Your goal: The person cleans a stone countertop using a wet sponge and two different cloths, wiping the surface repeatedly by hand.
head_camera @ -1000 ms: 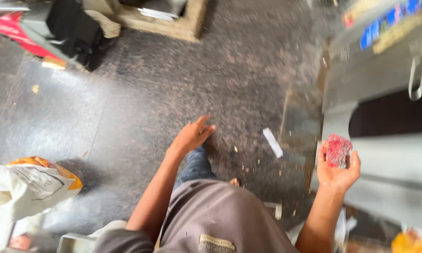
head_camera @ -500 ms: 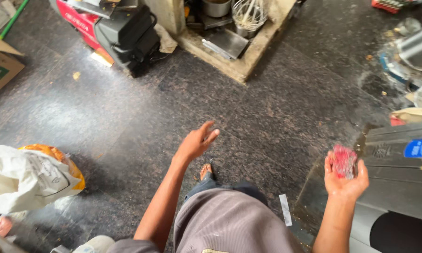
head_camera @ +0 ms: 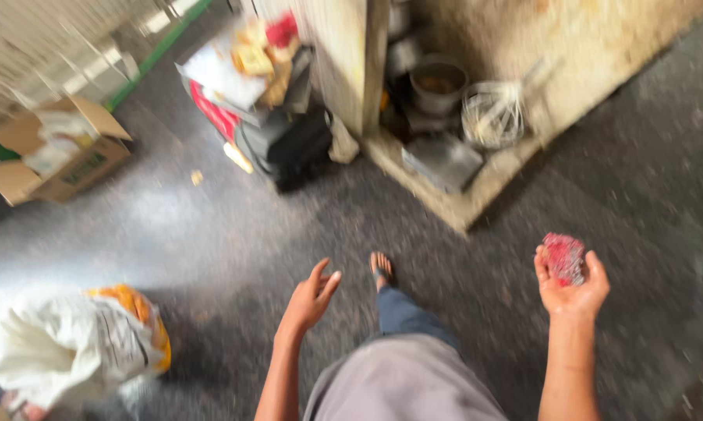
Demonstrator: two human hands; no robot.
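Cupping a red, speckled lump, perhaps sponge-like through the blur, the right hand is held palm-up. The left hand is spread empty above dark speckled floor. A metal pot holds something brownish; an open cardboard box holds papers.

My right grip cups a red speckled lump palm-up, my left grip hangs empty with fingers spread above the dark speckled floor, near my sandalled foot.

Heavy motion blur throughout, daylight glare on the floor at left, dimmer right, soft shadows, nothing sharp
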